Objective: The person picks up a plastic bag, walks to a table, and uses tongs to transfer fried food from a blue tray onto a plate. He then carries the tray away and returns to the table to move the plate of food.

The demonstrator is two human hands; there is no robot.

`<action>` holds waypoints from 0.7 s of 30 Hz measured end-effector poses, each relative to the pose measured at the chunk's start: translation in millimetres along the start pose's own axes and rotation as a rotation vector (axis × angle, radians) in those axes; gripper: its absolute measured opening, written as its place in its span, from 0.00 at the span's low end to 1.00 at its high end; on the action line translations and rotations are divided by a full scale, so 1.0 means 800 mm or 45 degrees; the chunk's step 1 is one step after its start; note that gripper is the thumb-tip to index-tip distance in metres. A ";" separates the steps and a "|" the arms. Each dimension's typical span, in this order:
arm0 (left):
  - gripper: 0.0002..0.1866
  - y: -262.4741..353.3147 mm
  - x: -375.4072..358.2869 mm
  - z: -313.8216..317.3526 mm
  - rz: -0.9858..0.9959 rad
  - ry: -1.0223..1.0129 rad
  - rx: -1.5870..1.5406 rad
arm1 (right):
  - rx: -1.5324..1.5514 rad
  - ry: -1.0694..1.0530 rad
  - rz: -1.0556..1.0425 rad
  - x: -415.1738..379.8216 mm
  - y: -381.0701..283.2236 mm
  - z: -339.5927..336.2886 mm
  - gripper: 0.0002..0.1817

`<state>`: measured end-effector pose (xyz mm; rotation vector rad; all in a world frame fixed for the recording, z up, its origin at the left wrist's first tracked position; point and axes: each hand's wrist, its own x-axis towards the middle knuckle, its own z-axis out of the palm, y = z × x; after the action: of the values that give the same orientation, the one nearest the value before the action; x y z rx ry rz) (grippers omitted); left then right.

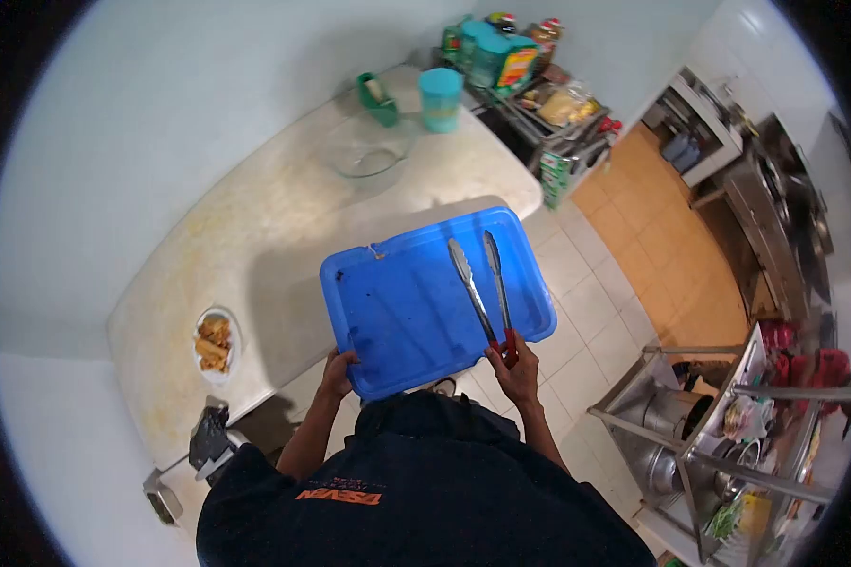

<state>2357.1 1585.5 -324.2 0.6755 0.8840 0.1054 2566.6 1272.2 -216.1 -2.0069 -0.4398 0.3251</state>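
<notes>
A blue plastic tray [402,307] with a chipped far rim is held level in front of my body, partly over the table. My left hand [337,374] grips its near left corner, thumb on top of the rim. At the near right edge, my right hand [517,374] is closed round the red handles of metal tongs [480,288]. The tongs' jaws are apart and point away from me, over the right part of the tray. Fingers below the tray are hidden. Dark marks dot the tray's surface.
On the pale table [199,255] are a white plate [227,326] of fried food, a glass bowl [367,156], a turquoise container [440,99] and a green tape dispenser [377,99]. A rack [548,113] with groceries stands beyond; a metal shelf [671,416] with pots is at right.
</notes>
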 end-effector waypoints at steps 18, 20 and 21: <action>0.12 -0.050 0.257 0.527 -0.203 -0.393 0.345 | 0.271 0.683 0.480 0.187 0.114 -0.325 0.23; 0.12 -0.062 0.291 0.588 -0.253 -0.436 0.333 | 0.187 0.660 0.455 0.231 0.128 -0.366 0.22; 0.11 -0.056 0.307 0.628 -0.264 -0.464 0.332 | 0.145 0.644 0.406 0.257 0.134 -0.388 0.23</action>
<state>2880.0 1384.9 -295.1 0.8096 0.6146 -0.3159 2896.0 1071.5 -179.6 -1.9557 0.2132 0.0263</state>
